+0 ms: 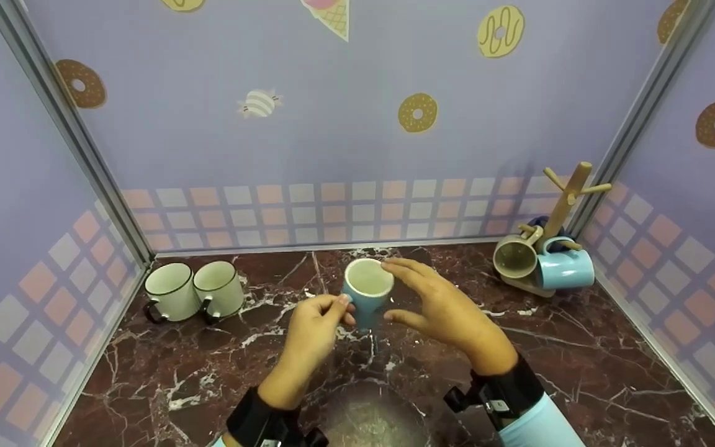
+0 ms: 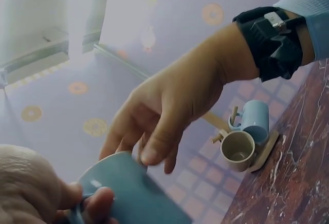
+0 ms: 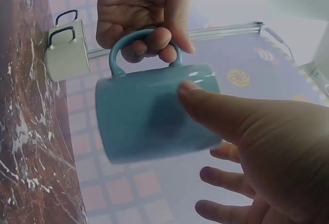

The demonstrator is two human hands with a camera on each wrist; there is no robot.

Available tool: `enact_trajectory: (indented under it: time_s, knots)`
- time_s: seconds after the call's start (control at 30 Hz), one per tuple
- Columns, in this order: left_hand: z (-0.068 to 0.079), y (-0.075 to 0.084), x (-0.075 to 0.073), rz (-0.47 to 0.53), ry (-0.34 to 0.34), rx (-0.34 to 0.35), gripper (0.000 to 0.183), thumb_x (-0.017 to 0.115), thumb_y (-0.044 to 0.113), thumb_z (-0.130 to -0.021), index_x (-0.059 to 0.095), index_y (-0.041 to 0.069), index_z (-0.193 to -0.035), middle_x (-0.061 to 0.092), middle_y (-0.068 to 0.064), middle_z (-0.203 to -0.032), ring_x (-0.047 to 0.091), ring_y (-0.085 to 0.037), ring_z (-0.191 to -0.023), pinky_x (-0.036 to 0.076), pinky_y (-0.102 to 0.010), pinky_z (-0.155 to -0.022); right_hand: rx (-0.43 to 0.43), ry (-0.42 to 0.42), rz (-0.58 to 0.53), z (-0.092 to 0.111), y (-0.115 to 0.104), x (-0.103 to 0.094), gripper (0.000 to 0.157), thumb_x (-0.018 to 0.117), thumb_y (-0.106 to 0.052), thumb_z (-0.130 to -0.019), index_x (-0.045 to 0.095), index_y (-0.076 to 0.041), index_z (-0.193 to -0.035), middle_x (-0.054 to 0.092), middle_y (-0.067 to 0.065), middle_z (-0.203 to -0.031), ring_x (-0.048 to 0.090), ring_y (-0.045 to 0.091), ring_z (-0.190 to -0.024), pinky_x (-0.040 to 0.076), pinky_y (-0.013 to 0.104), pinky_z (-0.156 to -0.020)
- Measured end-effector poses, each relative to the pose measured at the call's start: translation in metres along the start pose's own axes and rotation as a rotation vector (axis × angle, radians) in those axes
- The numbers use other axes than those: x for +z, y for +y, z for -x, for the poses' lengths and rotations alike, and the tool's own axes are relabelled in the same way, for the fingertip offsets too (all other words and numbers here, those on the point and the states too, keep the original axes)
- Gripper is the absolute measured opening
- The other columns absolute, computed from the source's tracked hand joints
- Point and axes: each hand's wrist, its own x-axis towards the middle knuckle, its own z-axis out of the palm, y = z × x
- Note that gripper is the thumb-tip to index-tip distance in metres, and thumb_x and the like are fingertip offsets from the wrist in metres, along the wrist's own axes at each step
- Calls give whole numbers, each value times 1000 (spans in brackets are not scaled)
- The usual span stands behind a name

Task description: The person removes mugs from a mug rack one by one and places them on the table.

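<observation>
left hand (image 1: pixel 315 329): fingers gripping handle (image 3: pixel 114 54) of blue mug (image 1: pixel 368 309), aloft over counter (image 1: pixel 208 366). right hand (image 1: pixel 450 310): fingers released, extended beside mug; contact unclear. white mug pair (image 1: pixel 224 290) stands left.

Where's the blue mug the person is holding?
The held blue mug is near the middle of the head view, above the marbled tabletop, with the left hand gripping its handle and the right hand beside it.

The blue mug (image 1: pixel 367 308) has a pale inside and a white rim. It is up in the air, open end up. The left hand (image 1: pixel 314 324) holds its handle (image 3: pixel 113 59); the right hand (image 1: pixel 445 307) is just beside it.
</observation>
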Motion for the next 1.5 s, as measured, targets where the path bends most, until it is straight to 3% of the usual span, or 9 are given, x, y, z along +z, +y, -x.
enact_trajectory:
  time_s: [0.13, 0.27, 0.33, 0.47, 0.7, 0.87, 1.13, 1.3, 1.5]
  knots:
    - [-9, -10, -1, 88, 142, -23, 30, 69, 17, -113, 83, -4, -98, 82, -8, -83, 69, -15, -84, 55, -21, -71, 0, -29, 55, 0, -1, 4, 85, 85, -47, -99, 52, -17, -171, 51, 9, -178, 55, 36, -160, 49, 57, -131]
    - [-17, -19, -6, 98, 259, -20, 29, 70, 14, -112, 84, -5, -96, 83, -11, -83, 71, -13, -91, 53, -21, -81, -2, -76, 71, -1, -3, 9, 84, 79, -54, -102, 51, -16, -171, 47, 7, -181, 51, 34, -163, 46, 57, -134]
    - [-21, -23, -9, 105, 290, -21, 29, 70, 13, -112, 84, -5, -96, 83, -11, -83, 73, -14, -96, 53, -23, -90, 1, -100, 80, -1, -4, 11, 84, 75, -59, -102, 51, -17, -171, 44, 5, -182, 48, 35, -166, 43, 58, -135]
    - [-28, -29, -16, 125, 333, -40, 28, 69, 12, -113, 84, -7, -99, 83, -10, -80, 72, -13, -100, 51, -24, -95, -3, -154, 96, -1, -7, 16, 87, 65, -69, -104, 49, -19, -173, 36, 1, -186, 38, 33, -172, 35, 60, -139]
    - [-35, -44, -25, 133, 440, -60, 28, 67, 8, -113, 82, -11, -101, 82, -8, -79, 70, -6, -86, 53, -18, -87, -57, -225, 129, -1, -9, 35, 88, 49, -75, -110, 33, -24, -180, 14, -3, -191, 20, 30, -178, 23, 57, -144]
    - [-41, -55, -31, 170, 487, -76, 28, 65, 8, -114, 81, -13, -105, 80, -4, -77, 70, -4, -79, 56, -17, -80, -85, -263, 135, -2, -10, 54, 92, 42, -80, -109, 20, -30, -183, 5, -6, -192, 15, 34, -179, 23, 65, -142]
    - [-50, -82, -43, 140, 538, -129, 30, 64, 10, -115, 81, -13, -105, 81, -3, -77, 67, 0, -81, 52, -14, -78, -105, -329, 114, -1, -16, 68, 91, 46, -79, -110, 20, -31, -183, 2, -7, -192, 12, 34, -179, 26, 72, -139]
    - [-52, -97, -52, 100, 558, -168, 32, 63, 11, -116, 81, -13, -106, 79, -2, -77, 66, -6, -81, 50, -14, -69, -120, -353, 120, 0, -18, 73, 90, 46, -79, -109, 20, -35, -182, 0, -9, -192, 11, 35, -180, 24, 72, -140]
    - [-55, -107, -62, 155, 583, -157, 33, 62, 8, -116, 80, -16, -103, 78, -7, -81, 69, -7, -77, 53, -14, -69, -151, -397, 136, 2, -19, 82, 89, 47, -79, -109, 19, -37, -182, -1, -9, -192, 11, 37, -179, 24, 73, -139]
